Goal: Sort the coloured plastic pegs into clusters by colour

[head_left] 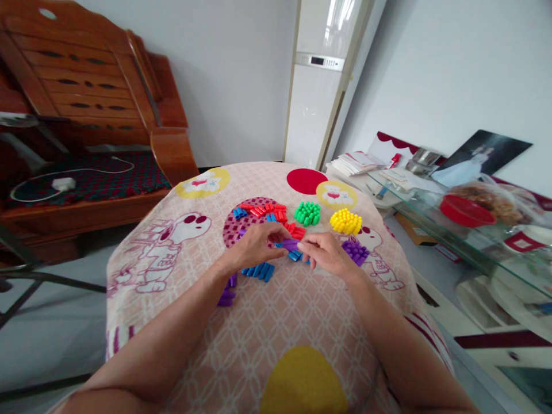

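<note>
Between my two hands is a small purple plastic piece (291,245), tube-like and partly hidden by the fingers. The thumb and fingers of my left hand (260,244) close on its left end. My right hand (325,251) pinches its right end. Just beyond the hands lie several red pieces (276,213) of similar shape. Blue pieces (259,271) lie in a row below my left hand, with others under my fingers. More purple pieces (227,294) are partly covered by my left wrist. Bunches of green pieces (307,213), yellow pieces (345,221) and purple upright pieces (355,252) stand farther right.
A patterned cloth covers the round table (276,328). A wooden bench (86,115) with a white charger (63,184) is at the left. To the right, a glass shelf (474,241) bears a red bowl (468,210). A tall white cabinet unit (317,103) stands behind.
</note>
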Demonstrator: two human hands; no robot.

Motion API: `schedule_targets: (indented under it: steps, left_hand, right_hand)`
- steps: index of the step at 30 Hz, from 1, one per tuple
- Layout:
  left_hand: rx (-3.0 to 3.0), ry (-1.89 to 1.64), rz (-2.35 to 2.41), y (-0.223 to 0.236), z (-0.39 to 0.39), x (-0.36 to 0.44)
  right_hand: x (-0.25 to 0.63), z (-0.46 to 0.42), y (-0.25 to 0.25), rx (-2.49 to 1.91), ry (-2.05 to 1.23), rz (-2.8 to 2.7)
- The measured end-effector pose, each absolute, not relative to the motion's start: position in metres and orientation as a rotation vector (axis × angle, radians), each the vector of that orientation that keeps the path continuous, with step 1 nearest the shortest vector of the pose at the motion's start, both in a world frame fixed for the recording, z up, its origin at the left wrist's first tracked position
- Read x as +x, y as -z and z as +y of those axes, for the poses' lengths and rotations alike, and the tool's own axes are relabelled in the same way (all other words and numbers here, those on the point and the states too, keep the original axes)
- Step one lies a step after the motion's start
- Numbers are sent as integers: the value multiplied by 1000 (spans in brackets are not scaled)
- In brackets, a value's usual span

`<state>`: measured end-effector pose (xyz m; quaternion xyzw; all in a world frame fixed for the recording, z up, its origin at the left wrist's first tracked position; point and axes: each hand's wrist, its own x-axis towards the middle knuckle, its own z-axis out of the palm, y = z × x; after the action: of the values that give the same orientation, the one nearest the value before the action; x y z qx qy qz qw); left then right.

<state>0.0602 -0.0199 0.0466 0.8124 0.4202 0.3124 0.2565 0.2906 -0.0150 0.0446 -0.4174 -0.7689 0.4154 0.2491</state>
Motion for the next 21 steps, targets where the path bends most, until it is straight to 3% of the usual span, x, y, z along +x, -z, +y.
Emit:
schedule_targets:
  steps: [6, 11, 21]
  left_hand:
    - [2219, -903, 1054, -39, -23, 73]
    - [2264, -931, 1055, -35, -26, 81]
    - [2197, -1033, 1183, -36, -22, 72]
  right_hand:
    - [290, -13, -38, -1180, -1359, -1940]
    - [297, -15, -52, -1305, -1320, -1961]
    - [351, 5, -74, -2048, -157, -2236]
